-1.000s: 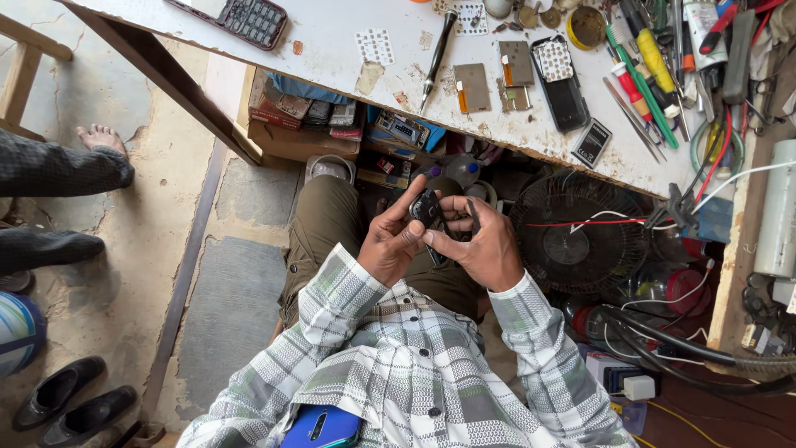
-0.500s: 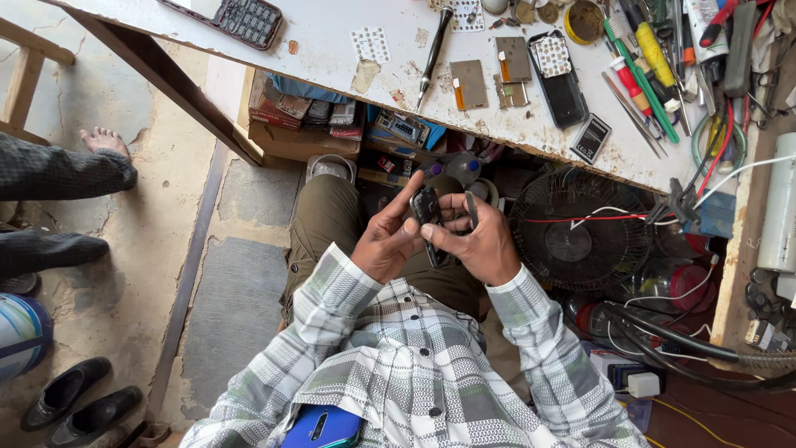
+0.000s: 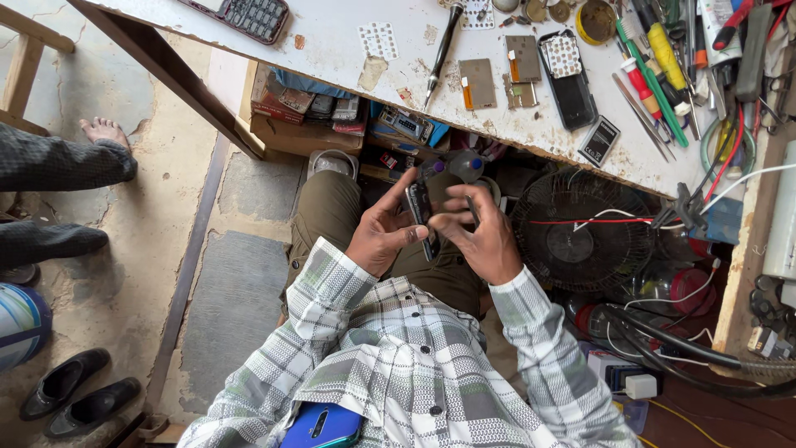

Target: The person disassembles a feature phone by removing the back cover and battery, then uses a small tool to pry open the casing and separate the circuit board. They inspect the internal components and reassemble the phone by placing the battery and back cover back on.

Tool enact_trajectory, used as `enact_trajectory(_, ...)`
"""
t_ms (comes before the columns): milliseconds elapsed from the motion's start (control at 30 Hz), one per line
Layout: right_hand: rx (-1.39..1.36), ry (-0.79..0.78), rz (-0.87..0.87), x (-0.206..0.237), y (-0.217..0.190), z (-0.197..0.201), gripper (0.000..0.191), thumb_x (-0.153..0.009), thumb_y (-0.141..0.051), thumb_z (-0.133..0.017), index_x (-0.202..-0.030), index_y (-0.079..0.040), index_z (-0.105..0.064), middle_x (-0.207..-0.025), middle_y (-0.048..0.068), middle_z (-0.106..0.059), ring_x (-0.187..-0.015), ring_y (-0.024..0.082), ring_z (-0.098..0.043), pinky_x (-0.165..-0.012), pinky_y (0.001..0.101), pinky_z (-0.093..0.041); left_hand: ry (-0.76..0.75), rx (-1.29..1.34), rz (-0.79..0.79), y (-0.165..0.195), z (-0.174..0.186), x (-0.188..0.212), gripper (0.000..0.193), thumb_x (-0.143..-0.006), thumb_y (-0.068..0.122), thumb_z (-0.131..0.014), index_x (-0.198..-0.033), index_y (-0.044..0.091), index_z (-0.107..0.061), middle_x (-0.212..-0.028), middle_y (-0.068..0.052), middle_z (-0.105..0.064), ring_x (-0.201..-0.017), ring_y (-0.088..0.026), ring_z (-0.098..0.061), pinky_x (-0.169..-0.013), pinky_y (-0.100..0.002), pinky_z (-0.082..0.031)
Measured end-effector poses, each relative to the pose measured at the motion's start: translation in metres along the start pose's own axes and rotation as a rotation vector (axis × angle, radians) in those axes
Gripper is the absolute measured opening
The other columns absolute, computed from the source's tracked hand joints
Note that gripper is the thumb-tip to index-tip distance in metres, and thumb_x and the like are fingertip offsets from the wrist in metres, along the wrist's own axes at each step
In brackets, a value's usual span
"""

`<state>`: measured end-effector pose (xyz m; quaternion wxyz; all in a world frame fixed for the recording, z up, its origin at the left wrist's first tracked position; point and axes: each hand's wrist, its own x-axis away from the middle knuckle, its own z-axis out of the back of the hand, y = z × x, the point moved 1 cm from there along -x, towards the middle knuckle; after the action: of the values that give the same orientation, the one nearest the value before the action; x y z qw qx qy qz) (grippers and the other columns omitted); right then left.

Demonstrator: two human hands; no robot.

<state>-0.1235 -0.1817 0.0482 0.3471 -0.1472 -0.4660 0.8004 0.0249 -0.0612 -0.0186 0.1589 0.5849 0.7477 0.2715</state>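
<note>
Small dark slab-shaped phone (image 3: 421, 217) pinched on edge in my left hand (image 3: 383, 235), over my lap. Right hand (image 3: 479, 234) fingers curl against its side. Looks mid-job: parts lie up on the white table (image 3: 348, 62).

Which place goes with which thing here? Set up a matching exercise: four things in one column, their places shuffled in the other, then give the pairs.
Things:
1. small dark phone
2. black shoes
3. blue phone
4. black fan

Places:
A. in the checked shirt's chest pocket
B. on the floor at lower left
C. under the workbench, right of the hands
D. held between the left hand and right hand

Pairs: 1-D, 2-B, 3-A, 4-C
</note>
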Motion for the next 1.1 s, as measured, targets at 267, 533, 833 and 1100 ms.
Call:
enact_trajectory(267,0.178,0.026,0.157,0.016,-0.031,-0.004,0.034,-0.105,-0.026,-0.057,-0.127,-0.003,-0.068,-0.098,0.006,-0.058,-0.079,0.017,-0.059,-0.07,0.0308,-0.051,0.058,-0.082,-0.028,-0.002,0.0,0.001,0.094,-0.085,-0.012,-0.076,-0.165,0.009,-0.031,-0.142,-0.007,-0.05,-0.113,-0.018,-0.062,-0.097,-0.033,-0.059)
enact_trajectory(533,0.121,0.026,0.034,0.007,-0.044,-0.009,0.023,-0.093,-0.022,-0.074,-0.103,-0.002,-0.069,-0.093,0.004,-0.07,-0.074,0.013,-0.069,-0.061,0.029,-0.054,0.047,-0.256,-0.089,0.005,-0.006,0.003,0.089,-0.086,-0.004,-0.079,-0.162,0.009,-0.035,-0.141,-0.004,-0.046,-0.123,-0.021,-0.059,-0.104,-0.036,-0.056)
enact_trajectory(833,-0.063,-0.131,-0.116,-0.001,-0.025,-0.002,0.016,-0.09,-0.016,-0.078,-0.098,-0.004,-0.075,-0.072,0.001,-0.073,-0.063,0.006,-0.063,-0.057,0.0242,-0.052,0.006,-0.419,-0.138,0.003,0.005,0.008,0.091,-0.087,-0.003,-0.08,-0.165,0.01,-0.034,-0.141,-0.005,-0.046,-0.12,-0.018,-0.057,-0.106,-0.035,-0.053)
enact_trajectory(1100,-0.034,-0.207,-0.125,-0.006,-0.037,0.004,0.015,-0.085,-0.018,-0.082,-0.093,-0.005,-0.079,-0.066,0.002,-0.07,-0.056,0.005,-0.061,-0.052,0.0232,-0.049,-0.059,-0.503,-0.117,0.007,0.008,0.009,0.095,-0.083,-0.009,-0.081,-0.164,0.009,-0.034,-0.145,-0.007,-0.044,-0.108,-0.018,-0.059,-0.095,-0.031,-0.059)
